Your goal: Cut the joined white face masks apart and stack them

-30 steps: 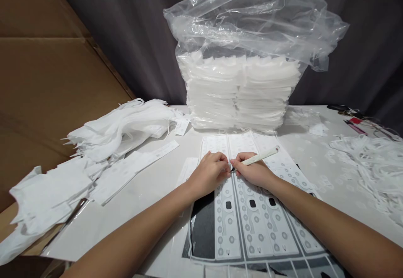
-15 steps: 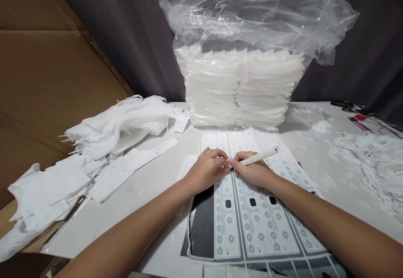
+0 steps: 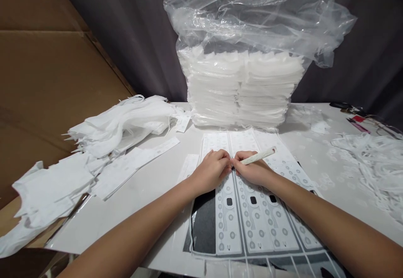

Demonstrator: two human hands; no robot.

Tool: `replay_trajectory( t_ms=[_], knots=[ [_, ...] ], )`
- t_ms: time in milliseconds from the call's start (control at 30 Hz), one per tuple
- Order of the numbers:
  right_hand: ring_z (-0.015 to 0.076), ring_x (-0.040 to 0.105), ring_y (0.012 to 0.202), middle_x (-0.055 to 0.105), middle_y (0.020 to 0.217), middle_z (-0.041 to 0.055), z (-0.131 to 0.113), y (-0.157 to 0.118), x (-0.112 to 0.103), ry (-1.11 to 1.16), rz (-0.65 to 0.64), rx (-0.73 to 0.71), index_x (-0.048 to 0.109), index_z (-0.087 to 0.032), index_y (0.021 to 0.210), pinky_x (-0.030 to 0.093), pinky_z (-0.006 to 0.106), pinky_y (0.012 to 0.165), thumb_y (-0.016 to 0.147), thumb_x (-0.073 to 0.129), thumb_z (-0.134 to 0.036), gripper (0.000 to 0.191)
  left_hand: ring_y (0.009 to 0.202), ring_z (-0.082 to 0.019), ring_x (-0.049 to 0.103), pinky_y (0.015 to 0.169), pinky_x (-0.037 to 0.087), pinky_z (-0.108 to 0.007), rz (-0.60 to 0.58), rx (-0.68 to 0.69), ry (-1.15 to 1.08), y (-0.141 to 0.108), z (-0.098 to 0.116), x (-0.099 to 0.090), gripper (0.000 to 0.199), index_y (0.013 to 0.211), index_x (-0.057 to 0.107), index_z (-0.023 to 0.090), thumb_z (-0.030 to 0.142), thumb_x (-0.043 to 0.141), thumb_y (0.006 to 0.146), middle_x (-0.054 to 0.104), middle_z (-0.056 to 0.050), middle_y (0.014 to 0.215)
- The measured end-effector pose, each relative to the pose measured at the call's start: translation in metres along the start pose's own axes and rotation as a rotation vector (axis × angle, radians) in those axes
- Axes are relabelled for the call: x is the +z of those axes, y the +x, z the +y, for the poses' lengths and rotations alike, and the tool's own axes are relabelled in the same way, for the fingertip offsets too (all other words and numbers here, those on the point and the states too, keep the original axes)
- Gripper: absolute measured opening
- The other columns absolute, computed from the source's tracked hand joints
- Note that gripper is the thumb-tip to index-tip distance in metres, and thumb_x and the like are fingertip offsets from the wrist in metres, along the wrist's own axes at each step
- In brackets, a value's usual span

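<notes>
White strips (image 3: 227,236) printed with grey round marks and small black squares lie side by side on a dark board (image 3: 203,223). Over their upper part, my left hand (image 3: 214,169) has its fingers curled together; whatever lies between the fingertips is too small to make out. My right hand (image 3: 252,169) touches fingertips with it and holds a white pen-like tool (image 3: 260,155), its dark tip pointing down at the strips.
Behind the board stands a clear plastic bag (image 3: 242,89) of stacked white sheets. White cloth pieces (image 3: 126,122) are heaped at left beside a cardboard box (image 3: 47,80). Thin white scraps (image 3: 374,164) lie at right, with a pink tool (image 3: 359,124) beyond.
My left hand's fingers have drawn closer together and moved slightly right, up against my right fingertips. The view has shifted a little.
</notes>
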State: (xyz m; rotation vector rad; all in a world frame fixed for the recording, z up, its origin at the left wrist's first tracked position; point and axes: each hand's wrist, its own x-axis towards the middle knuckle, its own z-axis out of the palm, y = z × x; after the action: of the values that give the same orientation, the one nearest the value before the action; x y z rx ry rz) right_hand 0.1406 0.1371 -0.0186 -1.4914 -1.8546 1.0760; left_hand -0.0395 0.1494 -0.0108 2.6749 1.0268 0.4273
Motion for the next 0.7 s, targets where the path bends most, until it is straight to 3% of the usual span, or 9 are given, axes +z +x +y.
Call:
replay_trajectory(
  t_ms=[233,400,500,567,600,700],
  knots=[
    [0.012,0.045,0.052,0.051,0.055,-0.0025,0.001,-0.004,0.005,-0.024,0.052,-0.089,0.044,-0.02,0.058,0.029,0.026,0.05,0.086,0.045,-0.033,0.03,0.085,-0.021,0.046,0.081,0.044,-0.038,-0.032,0.022,-0.034,-0.001,-0.003,-0.003,0.012,0.079,0.05,0.016,0.005,0.047,0.079,0.05,-0.007,0.095],
    [0.0121,0.041,0.051,0.044,0.053,-0.0036,0.001,-0.003,0.005,-0.044,0.111,-0.123,0.038,-0.021,0.058,0.027,0.027,0.05,0.085,0.044,-0.032,0.03,0.095,-0.019,0.048,0.084,0.047,-0.034,-0.048,0.09,-0.129,-0.008,0.0,-0.032,0.013,0.082,0.041,0.019,0.009,0.038,0.089,0.05,-0.007,0.098],
    [0.013,0.044,0.053,0.048,0.055,-0.0024,0.0,-0.001,0.003,-0.043,0.13,-0.127,0.04,-0.021,0.058,0.028,0.027,0.052,0.085,0.045,-0.031,0.029,0.093,-0.017,0.053,0.103,0.038,-0.047,-0.01,0.19,-0.239,-0.01,0.003,-0.052,0.014,0.087,0.038,0.021,0.017,0.03,0.097,0.054,-0.004,0.093],
    [0.0138,0.046,0.055,0.05,0.056,-0.0015,0.0,0.0,0.003,-0.04,0.136,-0.128,0.04,-0.02,0.058,0.029,0.027,0.053,0.085,0.045,-0.03,0.029,0.08,-0.013,0.054,0.108,0.033,-0.052,0.116,0.257,-0.273,-0.01,0.004,-0.065,0.013,0.09,0.039,0.021,0.021,0.03,0.1,0.053,0.0,0.085],
    [0.0141,0.047,0.056,0.051,0.057,-0.001,0.0,0.0,0.003,-0.037,0.137,-0.129,0.04,-0.02,0.058,0.029,0.027,0.053,0.085,0.045,-0.03,0.029,0.075,-0.012,0.053,0.105,0.037,-0.05,0.227,0.295,-0.282,-0.011,0.005,-0.073,0.013,0.09,0.039,0.021,0.023,0.032,0.1,0.051,0.001,0.08],
    [0.0137,0.046,0.054,0.05,0.058,-0.001,0.002,-0.001,0.003,-0.016,0.125,-0.127,0.039,-0.021,0.059,0.029,0.026,0.05,0.086,0.043,-0.031,0.029,0.068,-0.011,0.05,0.09,0.05,-0.038,0.74,0.355,-0.389,-0.02,0.008,-0.104,0.011,0.089,0.041,0.023,0.027,0.047,0.097,0.044,0.004,0.072]
  ],
)
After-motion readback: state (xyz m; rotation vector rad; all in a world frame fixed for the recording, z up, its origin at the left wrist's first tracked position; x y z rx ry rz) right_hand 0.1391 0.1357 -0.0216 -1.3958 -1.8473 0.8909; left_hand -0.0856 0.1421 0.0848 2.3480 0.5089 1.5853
